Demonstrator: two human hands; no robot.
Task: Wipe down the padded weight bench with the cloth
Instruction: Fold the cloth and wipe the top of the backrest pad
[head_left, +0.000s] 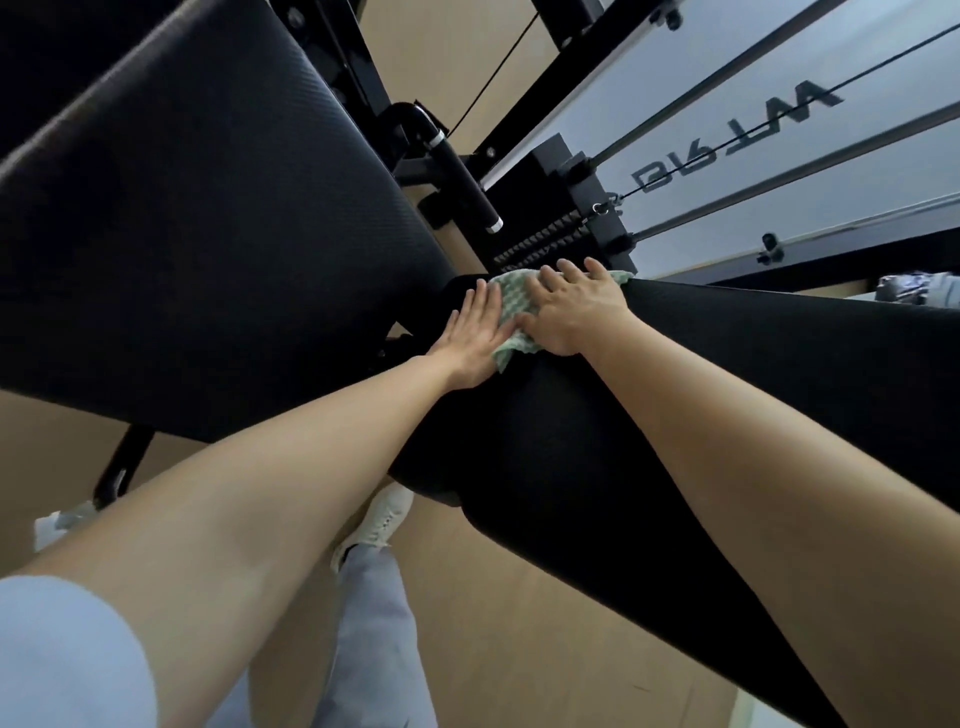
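Head view: I am pressing the cloth (511, 306) onto the bench (561, 447) pad's far end with my right hand (571, 317), fingers straight, gripping nothing, so the whole palm is rubbing. My left hand (470, 340), equally flat, is steadying the cloth's edge at nine o'clock, probably against bunching.

Cloth (511, 318) lies on bench pad (571, 467), under both hands.

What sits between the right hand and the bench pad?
The green checked cloth, flat under the right hand on the black pad, per the head view.
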